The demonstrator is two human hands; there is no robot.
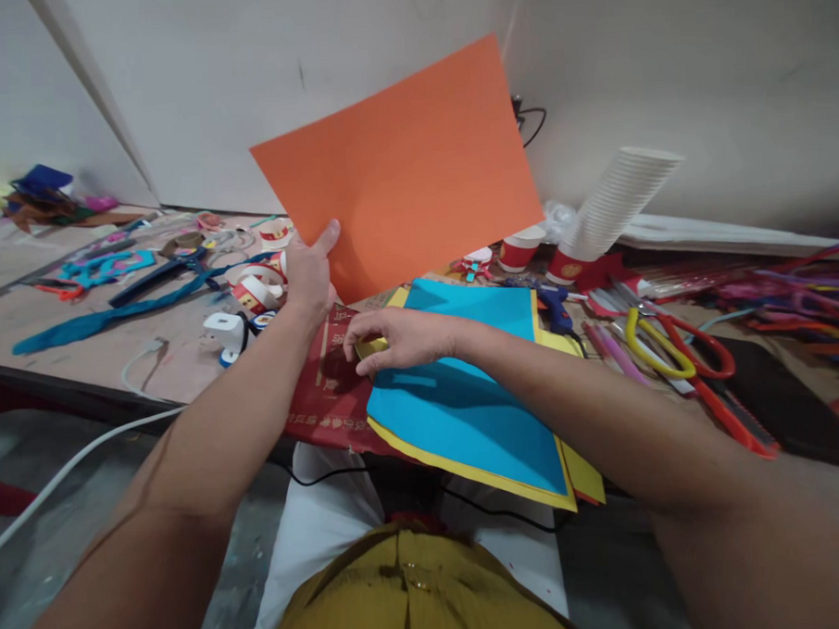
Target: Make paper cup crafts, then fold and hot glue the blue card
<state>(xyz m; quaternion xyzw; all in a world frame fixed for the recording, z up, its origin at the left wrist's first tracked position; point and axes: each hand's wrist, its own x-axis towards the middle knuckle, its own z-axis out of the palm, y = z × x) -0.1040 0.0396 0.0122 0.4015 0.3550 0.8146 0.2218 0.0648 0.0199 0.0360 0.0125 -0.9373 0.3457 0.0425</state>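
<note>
Head cam: L hand point(310, 275)'s gripping an orange sheet point(413, 171) by its lower-left edge, held up over the surface point(175, 367). R hand point(405, 338)'s half-curled above the blue sheet point(466, 424)'s left side, can't tell if it's pinching smth tbh. Scissors point(672, 372) off right.

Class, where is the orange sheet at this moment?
The orange sheet is in the upper middle of the head view, held at its lower left by the left hand, with the blue sheet below it in the picture.
</note>
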